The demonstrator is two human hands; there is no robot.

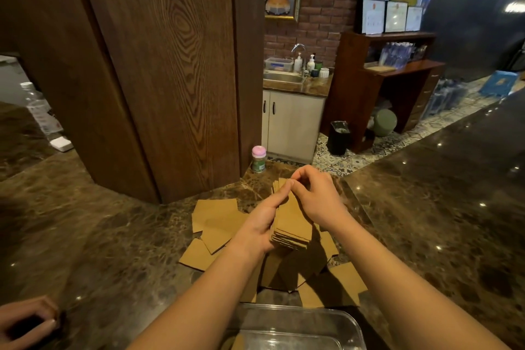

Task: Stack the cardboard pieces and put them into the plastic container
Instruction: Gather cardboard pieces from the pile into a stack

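A thick stack of brown cardboard pieces (292, 226) is held above the marble counter between both hands. My left hand (260, 224) grips the stack's left side, thumb on top. My right hand (314, 199) pinches its far top edge with the fingertips. Under and around the hands, several loose cardboard pieces (216, 216) lie scattered on the counter. A clear plastic container (335, 321) sits at the near edge below my forearms, and a cardboard piece shows inside it.
The dark marble counter (113, 236) wraps around a wooden pillar (170, 65). A small jar with a pink lid (258, 159) stands behind the pile. Another person's hand (25, 321) rests at the bottom left. A plastic bottle (39, 111) stands at the far left.
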